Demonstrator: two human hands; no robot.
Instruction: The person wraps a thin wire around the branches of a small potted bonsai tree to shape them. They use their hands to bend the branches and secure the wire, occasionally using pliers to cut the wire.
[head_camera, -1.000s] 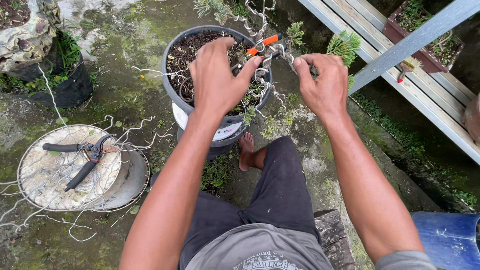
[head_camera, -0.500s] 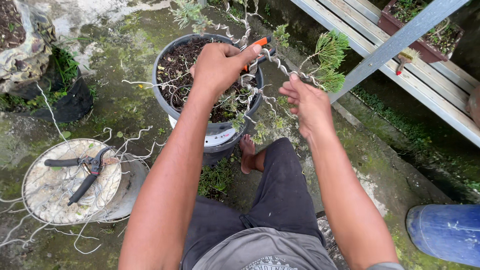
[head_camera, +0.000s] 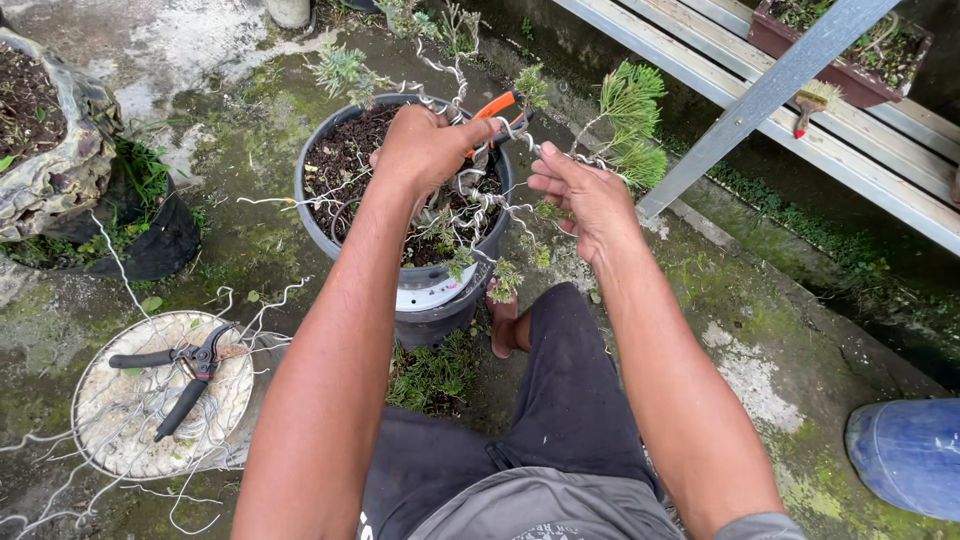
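**Wired Bonsai Branch: Hand Positions and Container Contents**

Compared with the view half a second ago, your left hand (head_camera: 425, 150) has stayed over the pot while your right hand (head_camera: 585, 200) has closed in along the same branch, so both hands now work one short stretch of it. Judged from this, the work has narrowed to a single point on the wire.

Left hand: the fingers are wrapped shut around the orange-handled cutter (head_camera: 497, 105). Its handles project just past the knuckles, and the tool head lies beyond the fingertips (hidden among the twigs, so you cannot tell what it bites on).

Right hand: the fingers (head_camera: 548, 172) are loosely curled and pinch the wired branch (head_camera: 520, 128) just ahead of the fingertips. The branch runs on from the right fingertips to a green needle tuft (head_camera: 632, 120).

Containers:

- The black plastic pot (head_camera: 322, 225) sits directly under the left hand. It holds dark soil and the twisted trunk of the small tree, bound in pale wire.
- A round pale tray (head_camera: 110, 420) lies well apart from the left fingers, on the ground. It carries black-handled shears (head_camera: 180, 375) and loose wire offcuts.
- A dark grow bag (head_camera: 160, 240) with soil and weeds stands beyond the tray.
- A brown planter (head_camera: 800, 45) rests on the slatted bench, well beyond the right fingers.
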